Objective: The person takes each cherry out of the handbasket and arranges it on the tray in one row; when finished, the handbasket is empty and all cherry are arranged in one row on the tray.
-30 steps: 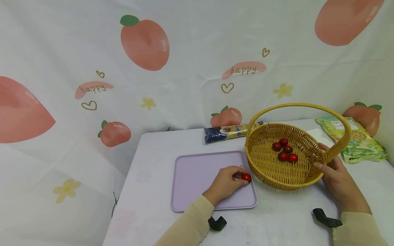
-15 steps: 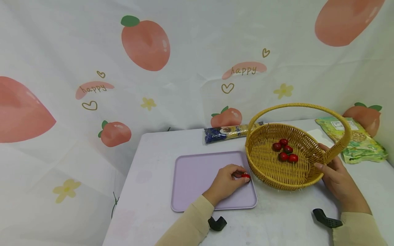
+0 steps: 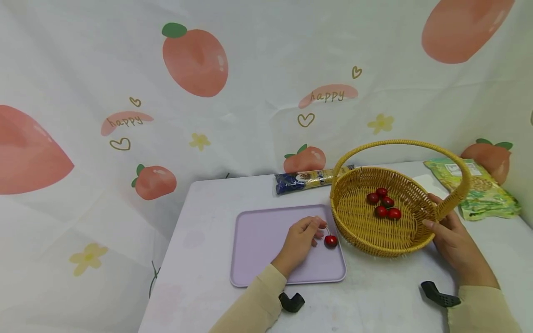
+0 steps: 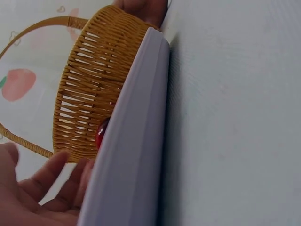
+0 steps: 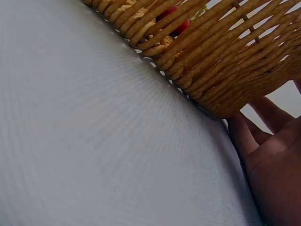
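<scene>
A red cherry (image 3: 331, 241) with a pale stem lies by the right edge of a lilac tray (image 3: 258, 240). My left hand (image 3: 300, 238) hovers over the tray just left of that cherry, its fingertips close to the stem. Thumb and fingers stand apart in the left wrist view, holding nothing. On the right, my right hand (image 3: 451, 236) grips the side of a yellow wicker basket (image 3: 383, 247), thumb over the rim below the handle and fingers outside. Several red cherries (image 3: 387, 202) sit together inside the basket.
Behind the tray lies a blue and yellow packet (image 3: 306, 180), partly hidden by the basket. A green and yellow bag (image 3: 479, 189) is at the back right. A printed cloth (image 3: 250, 115) hangs behind the white table (image 3: 200, 231).
My left fingers have let go of the cherry and drawn back a little to the left and up. The cherry stays on the tray. My right hand keeps its hold on the basket.
</scene>
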Tool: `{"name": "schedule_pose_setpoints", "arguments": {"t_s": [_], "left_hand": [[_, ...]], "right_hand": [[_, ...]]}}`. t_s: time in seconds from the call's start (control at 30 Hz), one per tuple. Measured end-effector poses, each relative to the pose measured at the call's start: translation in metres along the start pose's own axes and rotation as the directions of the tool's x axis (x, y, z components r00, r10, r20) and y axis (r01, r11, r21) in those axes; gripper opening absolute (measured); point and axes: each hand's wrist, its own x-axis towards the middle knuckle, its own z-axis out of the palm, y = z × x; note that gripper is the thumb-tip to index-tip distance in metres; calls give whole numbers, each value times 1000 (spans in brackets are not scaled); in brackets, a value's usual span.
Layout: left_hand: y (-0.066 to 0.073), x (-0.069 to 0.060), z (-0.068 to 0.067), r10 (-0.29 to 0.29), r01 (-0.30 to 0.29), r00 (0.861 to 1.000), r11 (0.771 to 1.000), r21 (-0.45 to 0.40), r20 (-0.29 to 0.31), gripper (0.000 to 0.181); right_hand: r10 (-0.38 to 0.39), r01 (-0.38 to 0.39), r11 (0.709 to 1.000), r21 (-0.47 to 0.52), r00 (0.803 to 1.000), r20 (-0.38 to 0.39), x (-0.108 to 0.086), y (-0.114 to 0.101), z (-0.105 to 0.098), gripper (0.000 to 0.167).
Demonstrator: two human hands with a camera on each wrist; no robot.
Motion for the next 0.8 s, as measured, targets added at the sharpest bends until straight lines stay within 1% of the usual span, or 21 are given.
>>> {"name": "schedule_pose_setpoints", "arguments": {"t_s": [0.07, 0.17, 0.3, 0.43, 0.5, 0.63, 0.73, 0.8], "left_hand": [[4, 0, -1, 20, -20, 1000, 999, -37, 5, 47], [13, 0, -2, 62, -59, 998, 995, -83, 31, 53], [27, 3, 2, 124, -112, 989, 984, -137, 78, 58], [45, 8, 9, 164, -139, 975, 976, -166, 148, 60], [56, 11, 13, 181, -149, 965, 974, -170, 188, 62], [73, 20, 21, 207, -164, 947, 969, -185, 246, 65], [81, 30, 28, 209, -158, 937, 968, -194, 281, 69], [84, 37, 33, 206, -148, 930, 968, -202, 304, 71]], "right_hand": [[4, -4, 1000, -5, 1000, 1, 1, 0, 0, 73], [5, -5, 1000, -5, 1000, 1, 2, -1, 0, 73], [-1, 1, 1000, -2, 1000, -2, 3, -2, -1, 73], [-5, 5, 1000, -4, 1000, -10, 4, -1, -2, 72], [-6, 5, 1000, -5, 1000, -16, 4, -1, -2, 72], [-10, 10, 1000, -7, 1000, -14, 3, 0, -2, 72], [-12, 12, 1000, -4, 1000, -6, 1, 0, -2, 73], [-9, 9, 1000, -1, 1000, 2, 0, 1, -1, 73]]}}
